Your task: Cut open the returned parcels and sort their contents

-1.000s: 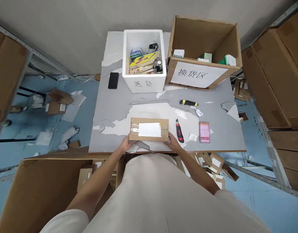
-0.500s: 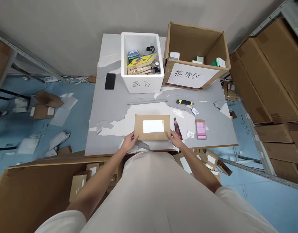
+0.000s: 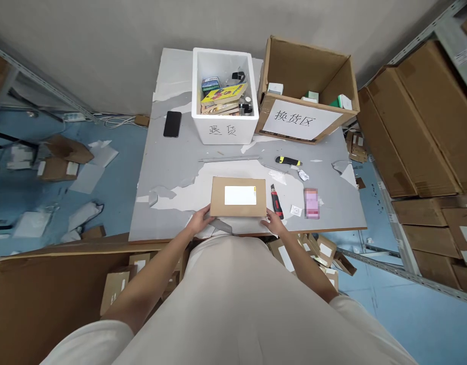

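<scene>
A flat brown cardboard box [image 3: 238, 210] with a white label [image 3: 240, 195] lies near the front edge of the table. My left hand [image 3: 200, 221] grips its near left corner, fingers partly hidden at the box's side. At the near right corner, my right hand [image 3: 273, 223] holds it the same way, thumb along the front edge. Just right of the box is a red and black utility knife [image 3: 277, 203]. Another knife, black and yellow [image 3: 288, 160], lies farther back.
Behind stand a white foam box [image 3: 226, 133] of books and small goods and an open carton [image 3: 309, 91] with small boxes. A black phone [image 3: 172, 124] lies left, a pink blurred item [image 3: 312, 204] right. Torn grey covering marks the table [image 3: 157, 162]. A large carton [image 3: 47, 289] adjoins the front left.
Both hands stay at the box's near corners; their thumbs have slid from its top down to the front edge. The view has shifted slightly.
</scene>
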A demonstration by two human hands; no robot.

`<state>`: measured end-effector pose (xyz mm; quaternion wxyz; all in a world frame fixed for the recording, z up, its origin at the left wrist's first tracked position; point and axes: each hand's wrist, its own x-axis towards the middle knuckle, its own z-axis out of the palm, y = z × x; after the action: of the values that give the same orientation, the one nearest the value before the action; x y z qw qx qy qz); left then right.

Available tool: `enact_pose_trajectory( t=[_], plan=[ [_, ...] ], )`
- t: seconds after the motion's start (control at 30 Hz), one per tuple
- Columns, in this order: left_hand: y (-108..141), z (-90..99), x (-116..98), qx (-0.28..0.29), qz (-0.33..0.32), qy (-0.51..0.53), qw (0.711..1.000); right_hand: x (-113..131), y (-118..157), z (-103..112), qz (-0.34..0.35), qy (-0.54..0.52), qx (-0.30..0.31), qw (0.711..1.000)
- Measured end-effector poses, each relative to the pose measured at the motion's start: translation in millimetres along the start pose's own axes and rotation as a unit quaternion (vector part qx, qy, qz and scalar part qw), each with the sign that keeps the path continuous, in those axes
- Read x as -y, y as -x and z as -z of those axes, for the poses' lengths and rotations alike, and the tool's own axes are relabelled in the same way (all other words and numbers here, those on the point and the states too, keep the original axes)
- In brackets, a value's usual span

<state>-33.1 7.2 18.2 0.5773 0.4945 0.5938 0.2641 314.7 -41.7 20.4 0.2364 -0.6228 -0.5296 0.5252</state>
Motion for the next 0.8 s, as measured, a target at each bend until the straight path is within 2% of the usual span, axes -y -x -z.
enact_pose_trajectory(
  t=[0.07, 0.23, 0.4, 0.57, 0.7, 0.8],
  plan=[
    [-1, -2.3, -1, 0.023, -0.002, -0.013, 1.0, 2, -1, -6, 0.007, -0.02, -0.007, 1.0],
    [2, -4.5, -6, 0.029, -0.016, -0.036, 0.999, 7, -4, -10, -0.012, -0.015, -0.023, 1.0],
    [14, 2.7, -23, 0.019, -0.035, -0.053, 0.998, 21, 0, 8, -0.005, 0.02, -0.036, 0.999],
    [21, 3.0, -49, -0.011, -0.07, -0.073, 0.995, 52, -5, 26, 0.045, 0.138, -0.085, 0.986],
    [15, -1.9, -60, -0.037, -0.033, -0.126, 0.991, 64, -23, 30, -0.007, 0.16, -0.118, 0.98],
    [6, -4.6, -60, -0.057, -0.025, -0.145, 0.988, 60, -35, 28, -0.055, 0.063, -0.094, 0.992]
  ],
)
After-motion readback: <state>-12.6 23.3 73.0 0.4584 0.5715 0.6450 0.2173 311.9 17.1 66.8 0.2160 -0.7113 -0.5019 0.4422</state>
